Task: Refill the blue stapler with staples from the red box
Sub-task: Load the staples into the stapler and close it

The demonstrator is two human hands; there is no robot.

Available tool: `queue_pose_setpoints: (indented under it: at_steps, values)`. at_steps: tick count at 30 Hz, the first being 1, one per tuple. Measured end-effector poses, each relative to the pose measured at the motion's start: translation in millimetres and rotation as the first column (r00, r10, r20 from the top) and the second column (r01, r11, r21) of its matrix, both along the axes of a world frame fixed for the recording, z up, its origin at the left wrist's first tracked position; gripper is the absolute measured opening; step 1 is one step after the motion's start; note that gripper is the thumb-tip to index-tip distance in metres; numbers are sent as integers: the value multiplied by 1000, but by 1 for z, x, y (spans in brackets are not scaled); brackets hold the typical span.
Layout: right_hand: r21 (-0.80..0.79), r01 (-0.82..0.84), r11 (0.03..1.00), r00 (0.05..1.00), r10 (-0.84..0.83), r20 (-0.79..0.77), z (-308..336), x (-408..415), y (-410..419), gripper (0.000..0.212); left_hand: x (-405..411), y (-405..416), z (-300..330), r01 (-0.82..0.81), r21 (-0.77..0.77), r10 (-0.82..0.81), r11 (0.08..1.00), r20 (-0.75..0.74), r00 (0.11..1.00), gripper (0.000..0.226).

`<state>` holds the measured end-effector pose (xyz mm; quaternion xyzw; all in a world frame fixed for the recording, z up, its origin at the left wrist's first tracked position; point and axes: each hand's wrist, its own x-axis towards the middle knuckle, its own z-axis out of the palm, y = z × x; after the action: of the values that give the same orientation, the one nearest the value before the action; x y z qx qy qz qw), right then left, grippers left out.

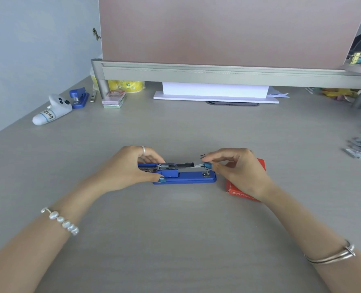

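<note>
I had the blue stapler (184, 173) lying flat on the grey desk (175, 229), opened, its metal channel facing up. My left hand (131, 168) clasped the stapler's left end, fingers curled around it. My right hand (236, 169) pinched a strip of staples (199, 165) narrowly between thumb and finger, right at the stapler's right end above the channel. The red box (238, 190) sat just right of the stapler, partly under my right hand.
</note>
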<state>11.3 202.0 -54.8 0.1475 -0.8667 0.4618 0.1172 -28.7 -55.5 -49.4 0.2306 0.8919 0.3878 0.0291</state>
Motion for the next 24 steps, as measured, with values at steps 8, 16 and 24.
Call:
queue_pose_setpoints:
  at_steps: [8, 16, 24]
  values:
    - [25, -2, 1000, 1000, 2, 25, -2, 0, 0, 21, 0, 0, -1, -3, -9, 3, 1000, -14, 1000, 26]
    - [66, -6, 998, 999, 2, 54, -3, 1, -1, 21, 0, 0, 0, -2, -14, 2, 1000, -30, 1000, 28]
    - [75, 2, 997, 997, -8, 71, -1, 4, 3, 36, -10, -38, 13, 73, -169, -45, 983, 166, 985, 54]
